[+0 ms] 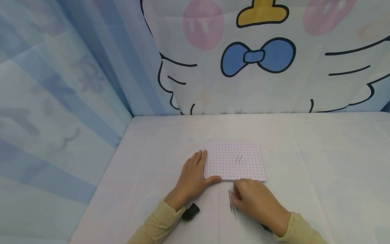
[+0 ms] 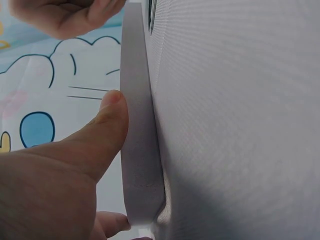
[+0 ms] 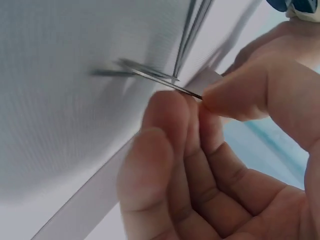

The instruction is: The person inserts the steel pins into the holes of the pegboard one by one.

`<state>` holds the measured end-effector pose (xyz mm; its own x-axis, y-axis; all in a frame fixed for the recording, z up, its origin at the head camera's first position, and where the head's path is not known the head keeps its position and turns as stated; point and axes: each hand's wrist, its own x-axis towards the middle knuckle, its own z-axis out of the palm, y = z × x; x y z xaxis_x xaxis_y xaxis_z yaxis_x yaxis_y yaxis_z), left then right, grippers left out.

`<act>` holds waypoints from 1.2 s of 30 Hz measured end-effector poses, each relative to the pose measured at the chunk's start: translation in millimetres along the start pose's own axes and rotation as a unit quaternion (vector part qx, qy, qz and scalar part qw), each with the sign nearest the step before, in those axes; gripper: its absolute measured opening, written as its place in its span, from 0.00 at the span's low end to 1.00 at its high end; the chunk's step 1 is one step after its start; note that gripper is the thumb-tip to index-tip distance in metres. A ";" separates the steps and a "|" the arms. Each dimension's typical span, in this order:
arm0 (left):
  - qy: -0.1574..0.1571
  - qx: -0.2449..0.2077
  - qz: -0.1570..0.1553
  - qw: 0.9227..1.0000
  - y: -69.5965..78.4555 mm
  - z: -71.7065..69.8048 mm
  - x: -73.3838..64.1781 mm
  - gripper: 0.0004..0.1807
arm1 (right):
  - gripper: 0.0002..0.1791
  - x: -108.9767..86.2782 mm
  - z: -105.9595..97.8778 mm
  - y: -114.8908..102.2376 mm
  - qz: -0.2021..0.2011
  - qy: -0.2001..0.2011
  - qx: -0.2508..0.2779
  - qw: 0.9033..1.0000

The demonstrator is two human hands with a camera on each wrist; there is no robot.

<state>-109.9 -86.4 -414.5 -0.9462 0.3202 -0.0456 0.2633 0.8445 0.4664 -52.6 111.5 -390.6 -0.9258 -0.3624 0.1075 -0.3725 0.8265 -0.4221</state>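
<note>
A pale pegboard with rows of small holes lies flat on the white-covered table, and two thin metal pins stand in it right of its middle. My left hand rests against the board's left side with straight fingers, the thumb along the near edge; the left wrist view shows that thumb touching the board's side. Just below the board, my right hand pinches a thin metal pin between thumb and fingertips. Beside it several loose metal pins lie on the table.
A black wrist device sits at the left wrist. Behind the table hangs a printed cloth with a blue bow, and a striped blue curtain slopes down on the left.
</note>
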 end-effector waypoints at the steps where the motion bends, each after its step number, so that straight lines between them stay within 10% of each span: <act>1: 0.001 0.000 0.000 1.000 0.1 0.0 0.0 0.57 | 0.14 0.2 -1.3 0.2 -0.004 0.003 0.005 1.000; 36: -0.007 0.005 -0.010 1.000 1.3 -0.5 0.5 0.56 | 0.09 10.8 -36.3 31.8 -0.024 0.160 0.062 0.985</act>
<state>-110.1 -85.3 -413.4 -0.9485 0.3095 -0.0670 0.2466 0.8546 0.4569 -76.8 149.5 -370.2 -0.8879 -0.2284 0.3994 -0.4232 0.7461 -0.5140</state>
